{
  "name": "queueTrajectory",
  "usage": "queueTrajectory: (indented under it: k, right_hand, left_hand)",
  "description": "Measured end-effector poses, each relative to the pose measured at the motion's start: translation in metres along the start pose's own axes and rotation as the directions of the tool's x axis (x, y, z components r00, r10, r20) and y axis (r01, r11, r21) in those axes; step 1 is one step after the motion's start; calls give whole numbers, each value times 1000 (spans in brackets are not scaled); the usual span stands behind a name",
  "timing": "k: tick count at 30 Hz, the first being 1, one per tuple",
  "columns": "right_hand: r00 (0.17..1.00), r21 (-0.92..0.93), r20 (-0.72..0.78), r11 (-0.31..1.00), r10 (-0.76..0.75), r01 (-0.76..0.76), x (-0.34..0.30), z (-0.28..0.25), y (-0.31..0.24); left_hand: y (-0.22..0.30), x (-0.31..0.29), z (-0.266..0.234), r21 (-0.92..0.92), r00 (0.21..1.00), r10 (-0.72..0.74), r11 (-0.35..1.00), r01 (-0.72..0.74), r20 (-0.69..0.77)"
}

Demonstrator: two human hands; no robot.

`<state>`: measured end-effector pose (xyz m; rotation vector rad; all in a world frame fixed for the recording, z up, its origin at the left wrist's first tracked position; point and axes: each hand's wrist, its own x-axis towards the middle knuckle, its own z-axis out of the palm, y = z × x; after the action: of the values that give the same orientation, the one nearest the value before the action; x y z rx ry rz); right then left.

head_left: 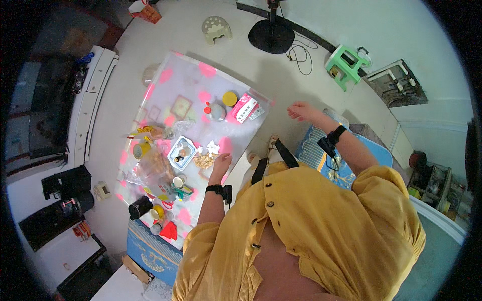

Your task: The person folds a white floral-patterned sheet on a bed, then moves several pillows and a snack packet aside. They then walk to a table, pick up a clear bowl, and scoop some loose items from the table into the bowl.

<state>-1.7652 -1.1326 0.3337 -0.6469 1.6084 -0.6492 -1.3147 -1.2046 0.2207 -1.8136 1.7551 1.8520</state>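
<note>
My left hand [221, 164] is above the near edge of the table, its fingers curled in; whatever they may hold is hidden. Beside it lies a heap of pale brown scraps [204, 160], with crumpled white tissue [213, 147] next to that. A blue-and-white tray [182, 152] with small items in it sits just left of the heap. Out past the table's right side, my right hand [301, 111] hangs over the floor with loosely bent fingers and nothing visible in it. Each wrist wears a black strap with a small device.
The table [193, 118] has a pink-spotted cover. On it are a red-capped bottle [216, 112], a yellow lid [230, 99], a pink-and-white box [244, 108], plastic bags [153, 165] and a black cup [140, 207]. Stools [216, 29] and a black fan base [271, 36] stand beyond.
</note>
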Motion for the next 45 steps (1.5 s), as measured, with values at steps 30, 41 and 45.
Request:
queueTrajectory:
  k: [30, 41, 45]
  right_hand:
    - [826, -421, 546, 898, 137, 129, 217, -125, -158]
    - [801, -556, 503, 831, 324, 12, 257, -33, -99]
    - [749, -602, 545, 798, 377, 36, 297, 13, -47]
  left_hand:
    - [199, 91, 143, -651, 898, -339, 755, 83, -279]
    - [123, 107, 160, -915, 741, -632, 398, 59, -227]
    - [97, 151, 160, -843, 713, -575, 537, -42, -402]
